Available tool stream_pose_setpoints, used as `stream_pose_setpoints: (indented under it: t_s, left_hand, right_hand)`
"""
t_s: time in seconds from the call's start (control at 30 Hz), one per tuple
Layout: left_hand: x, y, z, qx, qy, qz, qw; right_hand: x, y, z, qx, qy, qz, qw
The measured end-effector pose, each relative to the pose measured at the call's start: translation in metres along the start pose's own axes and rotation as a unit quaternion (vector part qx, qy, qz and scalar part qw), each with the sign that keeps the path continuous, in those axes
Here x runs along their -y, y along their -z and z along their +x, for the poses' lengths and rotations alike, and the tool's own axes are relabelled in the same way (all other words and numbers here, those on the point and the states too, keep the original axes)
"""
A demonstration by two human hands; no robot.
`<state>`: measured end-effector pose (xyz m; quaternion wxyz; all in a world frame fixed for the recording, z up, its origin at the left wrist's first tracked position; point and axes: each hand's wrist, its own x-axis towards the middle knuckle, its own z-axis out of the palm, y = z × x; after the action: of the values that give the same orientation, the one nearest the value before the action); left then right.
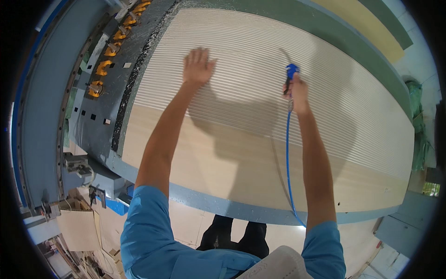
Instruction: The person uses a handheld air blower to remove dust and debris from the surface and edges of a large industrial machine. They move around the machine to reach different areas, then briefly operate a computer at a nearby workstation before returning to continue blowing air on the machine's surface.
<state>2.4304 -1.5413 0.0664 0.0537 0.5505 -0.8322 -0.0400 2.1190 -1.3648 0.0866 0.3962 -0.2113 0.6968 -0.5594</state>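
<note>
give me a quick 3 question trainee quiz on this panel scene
1. True or false: the left hand lies flat with spread fingers on the pale grooved wooden panel.
2. What does the right hand grip? A) the blue air blow gun B) a yellow clamp C) a paintbrush
3. Fill in: the thin blue hose trails from the gun back toward the person, along the right ____.

Key: 1 true; 2 A; 3 forearm

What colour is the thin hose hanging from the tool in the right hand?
Blue, like the air-gun tool itself; the hose shows in the head view.
</note>
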Motion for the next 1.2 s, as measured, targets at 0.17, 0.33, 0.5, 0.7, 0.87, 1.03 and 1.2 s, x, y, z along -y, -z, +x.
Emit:
stream_pose_setpoints:
  t_s: [0.17, 0.33, 0.5, 0.7, 0.87, 1.03, 1.2]
  left_hand:
    - [-0.104, -0.011, 0.033, 0.040, -0.195, -0.026, 0.980]
    - [-0.135, -0.016, 0.077, 0.047, -0.205, -0.003, 0.978]
    - [-0.088, -0.015, 0.136, 0.024, -0.130, 0.025, 0.991]
    - [-0.011, -0.012, 0.187, -0.007, 0.033, 0.004, 0.999]
    - [-0.068, -0.015, 0.218, -0.021, 0.033, -0.035, 0.999]
    - [-0.118, -0.027, 0.248, 0.019, -0.115, -0.066, 0.991]
    - [-0.007, -0.017, 0.285, 0.005, -0.016, 0.029, 0.999]
  right_hand:
    - [0.015, 0.026, 0.082, -0.128, -0.015, 0.121, 0.984]
    - [0.034, -0.017, 0.113, -0.082, -0.022, 0.107, 0.991]
    - [0.054, -0.046, 0.115, 0.067, 0.010, -0.127, 0.990]
    - [0.045, -0.027, 0.116, -0.031, 0.026, -0.054, 0.998]
    - [0.033, -0.028, 0.112, -0.043, 0.101, -0.087, 0.990]
    - [0.041, -0.028, 0.108, -0.047, 0.118, -0.129, 0.984]
    - [0.045, -0.028, 0.103, -0.053, 0.096, -0.148, 0.983]
